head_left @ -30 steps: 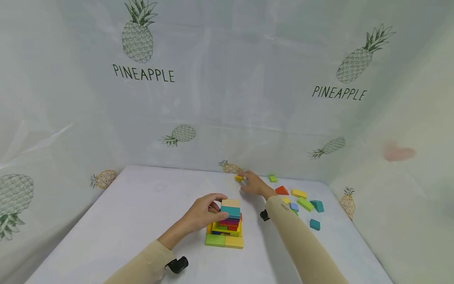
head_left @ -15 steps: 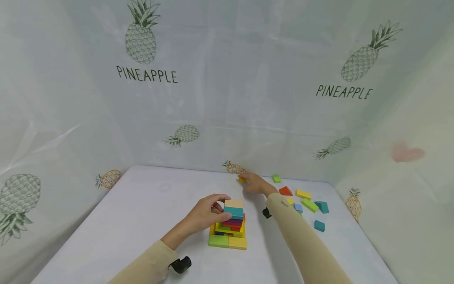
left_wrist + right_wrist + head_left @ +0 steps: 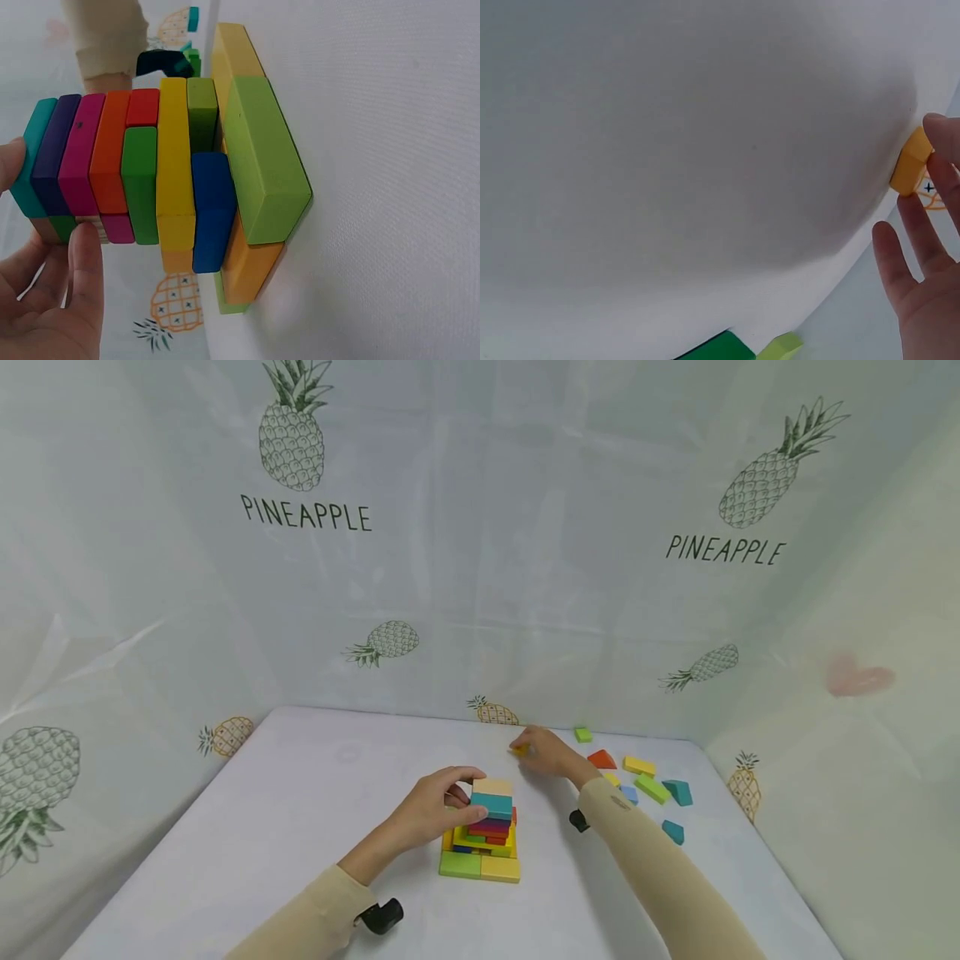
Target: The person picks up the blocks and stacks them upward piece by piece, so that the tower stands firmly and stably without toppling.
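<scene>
A layered tower of coloured wooden blocks (image 3: 491,829) stands near the table's middle on a base of flat green and yellow blocks. My left hand (image 3: 435,810) steadies its top from the left, thumb on the front of the teal block (image 3: 492,806) just under the tan top block (image 3: 492,787). In the left wrist view, fingertips rest against the side of the upper layers (image 3: 67,157). At the table's back, my right hand (image 3: 551,753) pinches a small yellow-orange block (image 3: 912,163) between thumb and fingers; the other fingers are spread.
Loose blocks lie to the right: a red triangle (image 3: 602,760), a yellow block (image 3: 640,766), a light green block (image 3: 652,788), and teal pieces (image 3: 678,792). Another green block (image 3: 583,735) sits by the back edge. A pineapple-print curtain (image 3: 525,568) hangs behind the table.
My right hand has taken hold of the yellow-orange block and drawn it slightly right and nearer from the back edge. The left hand stays on the tower.
</scene>
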{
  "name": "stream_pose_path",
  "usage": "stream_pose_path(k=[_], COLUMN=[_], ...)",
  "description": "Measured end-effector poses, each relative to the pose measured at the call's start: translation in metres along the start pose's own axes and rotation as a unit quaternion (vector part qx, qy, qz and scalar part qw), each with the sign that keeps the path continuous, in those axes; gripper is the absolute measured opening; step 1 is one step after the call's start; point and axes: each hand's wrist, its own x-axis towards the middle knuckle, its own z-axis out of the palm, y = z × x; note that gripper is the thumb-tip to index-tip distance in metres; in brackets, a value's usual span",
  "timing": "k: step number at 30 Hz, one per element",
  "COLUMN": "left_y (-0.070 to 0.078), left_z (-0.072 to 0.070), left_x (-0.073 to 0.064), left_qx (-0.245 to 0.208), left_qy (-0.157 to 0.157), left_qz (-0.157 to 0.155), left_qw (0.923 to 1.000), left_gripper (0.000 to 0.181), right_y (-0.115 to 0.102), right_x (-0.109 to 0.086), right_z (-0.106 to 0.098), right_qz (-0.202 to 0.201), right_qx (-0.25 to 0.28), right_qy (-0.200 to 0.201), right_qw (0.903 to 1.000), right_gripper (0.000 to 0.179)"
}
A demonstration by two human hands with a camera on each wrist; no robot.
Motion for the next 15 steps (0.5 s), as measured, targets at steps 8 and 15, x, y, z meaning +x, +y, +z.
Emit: stream_pose_path(k=[8, 15], left_y=[-0.0017, 0.0011], left_z=[0.0002, -0.0003], left_x=[-0.0025, -0.0020], left_qx=[0.000, 0.001], left_qy=[0.000, 0.001], left_qz=[0.001, 0.002], left_qw=[1.0000, 1.0000], left_gripper=[0.055, 0.054], right_y=[0.0018, 0.0003], right_x=[-0.0026, -0.0052], right_z=[0.0052, 0.0021], right_qz=[0.001, -0.015], right_qx=[0.008, 0.012], right_qy=[0.004, 0.002], right_qw=[1.0000, 0.9998], right_gripper=[0.036, 0.024])
